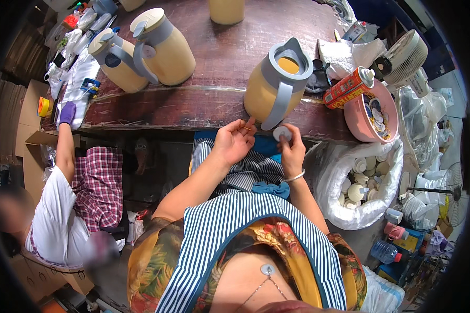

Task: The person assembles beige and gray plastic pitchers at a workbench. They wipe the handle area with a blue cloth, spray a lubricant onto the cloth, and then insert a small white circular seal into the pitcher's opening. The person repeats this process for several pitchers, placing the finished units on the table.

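Note:
A cream vacuum jug [265, 99] with a grey collar and handle stands at the table's front edge, its top open and showing a yellow-orange inside. Just below it, my left hand [236, 141] is palm up with curled fingers; a thin gold line shows at the fingertips, too small to tell whether it is a cord. My right hand [293, 151] pinches a round whitish tag [282, 133] close to the jug handle's lower end. Two lidded jugs, a nearer jug [175, 60] and a farther-left jug [128, 70], stand together with round tags on them.
A pink basin [354, 117] of round tags sits at the table's right, beside a red spray can [344, 89] and a fan [406, 55]. Below is a white sack [329, 206] of cream lids. At left, a co-worker's purple-gloved hand [67, 112] rests on white material.

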`<state>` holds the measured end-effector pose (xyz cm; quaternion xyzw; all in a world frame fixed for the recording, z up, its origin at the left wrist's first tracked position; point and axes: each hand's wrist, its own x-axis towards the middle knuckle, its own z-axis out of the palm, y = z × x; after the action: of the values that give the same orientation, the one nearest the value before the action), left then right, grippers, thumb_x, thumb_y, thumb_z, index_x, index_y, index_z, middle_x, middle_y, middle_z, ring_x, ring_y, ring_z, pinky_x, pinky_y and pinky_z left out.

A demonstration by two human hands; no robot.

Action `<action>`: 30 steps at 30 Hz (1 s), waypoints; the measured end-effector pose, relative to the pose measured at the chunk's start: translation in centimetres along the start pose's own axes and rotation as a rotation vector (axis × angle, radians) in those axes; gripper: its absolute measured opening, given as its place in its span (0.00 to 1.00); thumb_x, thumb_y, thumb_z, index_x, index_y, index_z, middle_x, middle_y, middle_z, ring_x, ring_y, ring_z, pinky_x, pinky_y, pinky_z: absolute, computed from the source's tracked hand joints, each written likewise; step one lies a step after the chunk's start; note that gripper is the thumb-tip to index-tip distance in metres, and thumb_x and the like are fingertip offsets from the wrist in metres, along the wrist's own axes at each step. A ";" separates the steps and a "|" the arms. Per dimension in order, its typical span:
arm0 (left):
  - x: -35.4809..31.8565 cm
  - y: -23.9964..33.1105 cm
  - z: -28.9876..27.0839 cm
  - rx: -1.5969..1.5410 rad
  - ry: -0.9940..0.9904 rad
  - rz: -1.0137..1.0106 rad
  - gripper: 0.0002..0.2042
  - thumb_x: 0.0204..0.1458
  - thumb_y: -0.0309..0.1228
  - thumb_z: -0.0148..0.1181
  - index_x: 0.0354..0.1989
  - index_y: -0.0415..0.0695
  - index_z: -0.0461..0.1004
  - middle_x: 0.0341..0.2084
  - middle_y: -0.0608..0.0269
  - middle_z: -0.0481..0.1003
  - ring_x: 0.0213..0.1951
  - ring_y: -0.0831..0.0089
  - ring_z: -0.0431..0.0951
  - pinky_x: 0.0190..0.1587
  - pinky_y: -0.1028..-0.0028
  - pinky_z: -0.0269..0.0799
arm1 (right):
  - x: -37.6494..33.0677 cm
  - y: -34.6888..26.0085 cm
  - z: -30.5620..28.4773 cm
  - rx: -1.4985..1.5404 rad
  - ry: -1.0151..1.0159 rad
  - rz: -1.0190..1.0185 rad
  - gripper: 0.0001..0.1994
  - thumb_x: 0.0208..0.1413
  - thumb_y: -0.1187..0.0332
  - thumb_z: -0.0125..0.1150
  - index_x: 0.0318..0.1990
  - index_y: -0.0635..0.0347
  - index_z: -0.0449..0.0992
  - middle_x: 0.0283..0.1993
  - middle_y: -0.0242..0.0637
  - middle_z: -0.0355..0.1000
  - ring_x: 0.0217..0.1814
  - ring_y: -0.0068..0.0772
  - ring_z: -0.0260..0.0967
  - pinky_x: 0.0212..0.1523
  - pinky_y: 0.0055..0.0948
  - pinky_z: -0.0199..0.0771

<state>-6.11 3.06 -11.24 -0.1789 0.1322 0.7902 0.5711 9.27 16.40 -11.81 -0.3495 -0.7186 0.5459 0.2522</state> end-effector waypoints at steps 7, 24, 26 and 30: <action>-1.2 0.2 10.7 0.420 -0.545 0.510 0.06 0.61 0.24 0.49 0.41 0.43 0.74 0.53 0.53 0.74 0.48 0.68 0.75 0.55 0.70 0.68 | 3.7 -9.5 -1.5 0.395 0.323 -0.488 0.10 0.59 0.81 0.59 0.46 0.60 0.69 0.40 0.28 0.69 0.34 0.13 0.64 0.32 0.14 0.66; -3.7 7.0 21.1 2.192 -0.508 1.348 0.11 0.50 0.18 0.58 0.41 0.45 0.76 0.33 0.57 0.72 0.38 0.57 0.75 0.40 0.66 0.72 | 8.1 -14.9 -1.4 -0.269 -0.005 -0.971 0.27 0.43 0.43 0.70 0.38 0.59 0.75 0.42 0.40 0.71 0.63 0.47 0.62 0.61 0.42 0.59; -2.0 5.5 19.2 2.086 -0.327 1.499 0.15 0.49 0.21 0.61 0.45 0.50 0.75 0.33 0.59 0.72 0.39 0.57 0.74 0.43 0.63 0.71 | 8.3 -15.0 -1.1 -0.271 0.072 -0.955 0.19 0.44 0.56 0.73 0.36 0.59 0.74 0.37 0.38 0.72 0.54 0.44 0.67 0.56 0.40 0.62; -1.2 -1.8 12.5 1.656 -0.022 1.707 0.24 0.60 0.40 0.59 0.58 0.36 0.65 0.53 0.49 0.64 0.53 0.59 0.66 0.53 0.64 0.66 | 8.9 -13.7 0.6 -0.493 0.407 -0.950 0.14 0.50 0.55 0.68 0.28 0.52 0.70 0.28 0.36 0.68 0.44 0.40 0.69 0.45 0.41 0.58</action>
<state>-5.72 7.71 0.50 0.3973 0.6740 0.5909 -0.1968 0.14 20.74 1.00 -0.1346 -0.8399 0.1103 0.5141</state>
